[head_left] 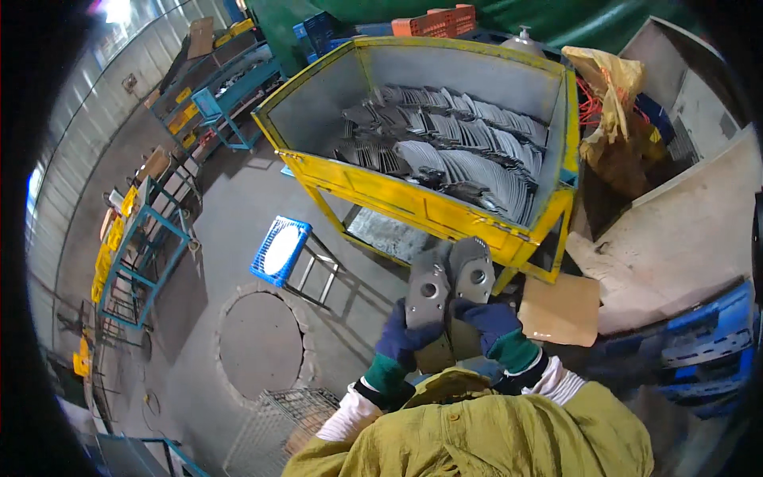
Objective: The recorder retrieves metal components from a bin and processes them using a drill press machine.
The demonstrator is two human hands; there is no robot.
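Observation:
My left hand (404,337), in a dark blue glove with a green cuff, is closed around a stack of flat grey metal plates (427,288) with a large round hole and smaller holes. Closed on a second stack of like metal plates (474,274) is my right hand (491,320), gloved the same way. The two stacks stand side by side in front of my body, their upper ends leaning slightly apart. Just beyond them is the near side of a yellow metal bin (397,203), which holds rows of many similar plates (469,163).
A blue-topped stool (280,253) stands left of the bin. Cardboard (560,310) lies at its near right corner. Blue pallets (707,342) are at right, beside a large pale panel (675,230). A wire basket (278,421) sits near my left, and blue racks (147,246) stand farther left.

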